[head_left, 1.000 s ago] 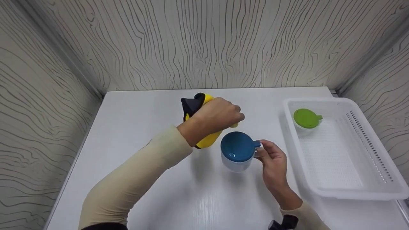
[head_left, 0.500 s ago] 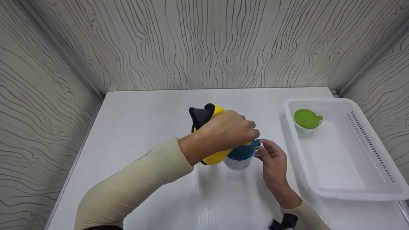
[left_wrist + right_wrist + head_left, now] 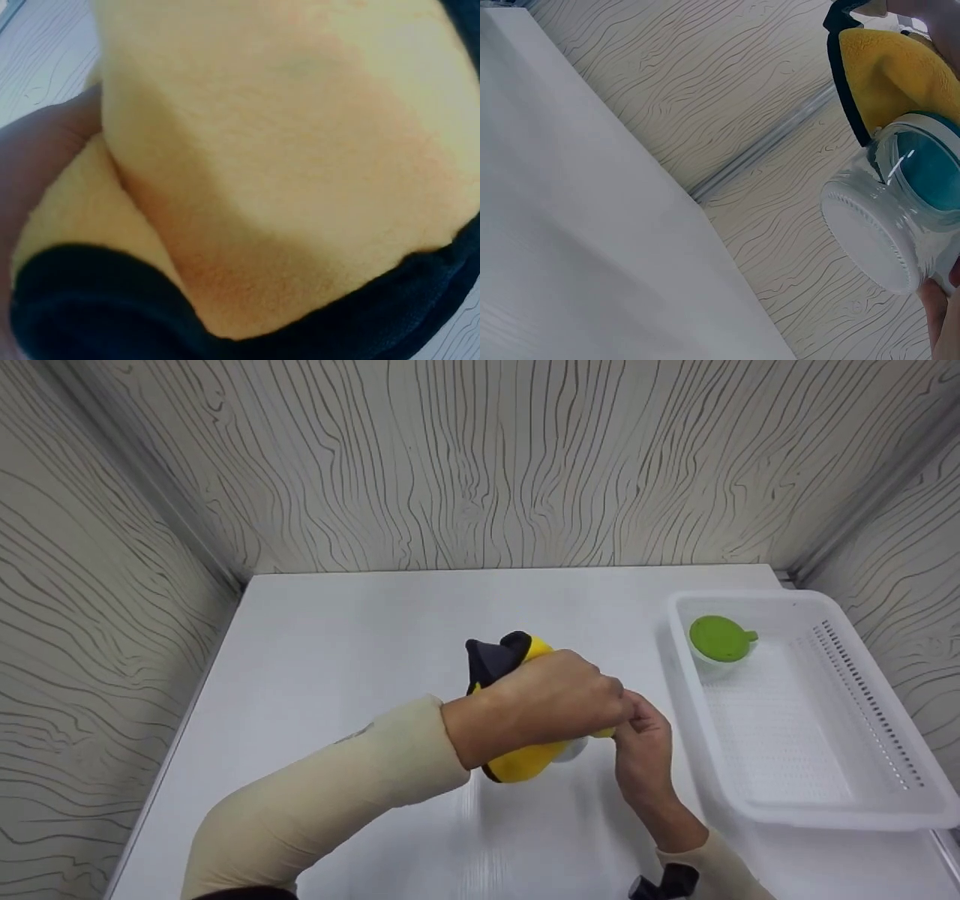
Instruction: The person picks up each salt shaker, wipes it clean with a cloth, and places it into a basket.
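My left hand (image 3: 559,697) grips a bunched yellow cloth (image 3: 525,763) with dark edging and a dark underside. It lies over the top of a clear glass mug (image 3: 877,225) and hides most of it in the head view. The mug has a blue lid (image 3: 931,171), seen through the glass in the right wrist view, where the mug is tilted and raised off the table. My right hand (image 3: 646,757) pinches the mug's handle, its fingertips close to the left hand's knuckles. Yellow fabric fills most of the left wrist view.
A white plastic basket (image 3: 712,769) with slotted sides stands on the right of the white table (image 3: 337,637). In its far left corner sits a small cup with a green lid (image 3: 720,638). Wood-patterned panels (image 3: 465,465) enclose the table at the back and sides.
My left hand has moved the cloth right and toward me, from beside the mug to over its blue lid, which is now covered. The right hand has stayed at the handle.
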{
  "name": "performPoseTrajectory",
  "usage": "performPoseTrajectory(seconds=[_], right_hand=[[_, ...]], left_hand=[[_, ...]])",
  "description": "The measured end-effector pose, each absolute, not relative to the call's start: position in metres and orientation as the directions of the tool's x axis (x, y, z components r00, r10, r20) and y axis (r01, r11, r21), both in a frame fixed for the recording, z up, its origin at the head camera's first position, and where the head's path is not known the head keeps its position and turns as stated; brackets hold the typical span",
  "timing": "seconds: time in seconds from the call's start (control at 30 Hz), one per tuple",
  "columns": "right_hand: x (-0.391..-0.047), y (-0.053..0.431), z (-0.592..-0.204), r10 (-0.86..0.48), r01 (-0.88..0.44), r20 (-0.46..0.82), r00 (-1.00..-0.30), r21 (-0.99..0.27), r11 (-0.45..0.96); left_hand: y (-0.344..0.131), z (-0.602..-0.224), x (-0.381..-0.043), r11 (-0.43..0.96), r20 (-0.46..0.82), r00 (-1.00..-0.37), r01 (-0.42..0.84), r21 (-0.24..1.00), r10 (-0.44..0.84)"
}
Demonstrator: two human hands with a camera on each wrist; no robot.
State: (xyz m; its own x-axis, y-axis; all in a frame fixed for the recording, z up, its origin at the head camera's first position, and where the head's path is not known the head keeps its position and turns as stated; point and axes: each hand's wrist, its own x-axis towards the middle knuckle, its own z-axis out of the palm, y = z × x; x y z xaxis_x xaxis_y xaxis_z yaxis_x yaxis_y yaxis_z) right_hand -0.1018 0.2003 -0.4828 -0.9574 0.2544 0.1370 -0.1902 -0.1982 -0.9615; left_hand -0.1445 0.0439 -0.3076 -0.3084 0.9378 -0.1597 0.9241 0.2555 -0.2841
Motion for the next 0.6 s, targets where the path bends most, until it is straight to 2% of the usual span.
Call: performPoseTrajectory(seconds=[0.2,0.43,0.6], right_hand=[[-0.099,0.201,-0.481,0.238,-0.171,0.122,-0.963,-0.965,-0.198],[-0.097,0.200,-0.480,0.210,-0.180,0.137,-0.968,-0.963,-0.200],[-0.096,0.200,-0.482,0.224,-0.171,0.136,-0.965,-0.974,-0.145]], left_hand=[[0.047,-0.308,-0.151,0.242,-0.210,-0.313,0.921,-0.307,0.926],[0.045,-0.310,-0.164,0.254,-0.198,-0.322,0.918,-0.303,0.926],[0.043,-0.314,-0.177,0.269,-0.214,-0.334,0.921,-0.282,0.918]])
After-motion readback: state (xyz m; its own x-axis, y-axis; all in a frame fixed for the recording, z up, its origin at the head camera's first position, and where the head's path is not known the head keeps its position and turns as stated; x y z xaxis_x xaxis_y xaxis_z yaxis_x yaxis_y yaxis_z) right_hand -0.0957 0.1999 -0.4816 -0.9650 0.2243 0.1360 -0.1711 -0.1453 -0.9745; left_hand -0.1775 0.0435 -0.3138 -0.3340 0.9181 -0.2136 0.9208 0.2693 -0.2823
